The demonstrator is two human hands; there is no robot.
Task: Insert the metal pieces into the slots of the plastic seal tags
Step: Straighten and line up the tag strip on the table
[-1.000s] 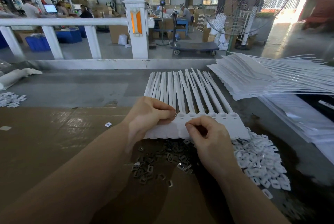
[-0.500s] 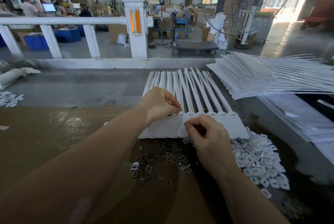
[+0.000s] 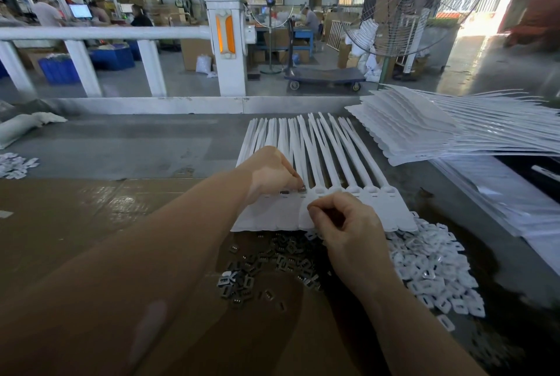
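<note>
Lying flat on the table with straps pointing away, the joined row of white seal tags [image 3: 348, 193] has the left hand [image 3: 272, 171] pinching a small metal piece [image 3: 301, 189] at one slot. The right hand [image 3: 348, 224], fingers curled, pinches the row's near edge. Loose metal pieces [image 3: 272, 263] lie just before it on brown cardboard [image 3: 75, 224], white plastic clips [image 3: 430, 266] beside them.

We are seeing a joined sheet of white plastic seal tags [image 3: 357, 208] lying flat at the centre of the frame, its long thin straps fanning toward the top and its flat tag ends pointing toward the bottom. Small dark metal pieces [image 3: 266, 266] are lying loose in a scattered heap just below the sheet's lower edge. One metal piece [image 3: 284, 192] is sitting in a slot near the sheet's left side.
</note>
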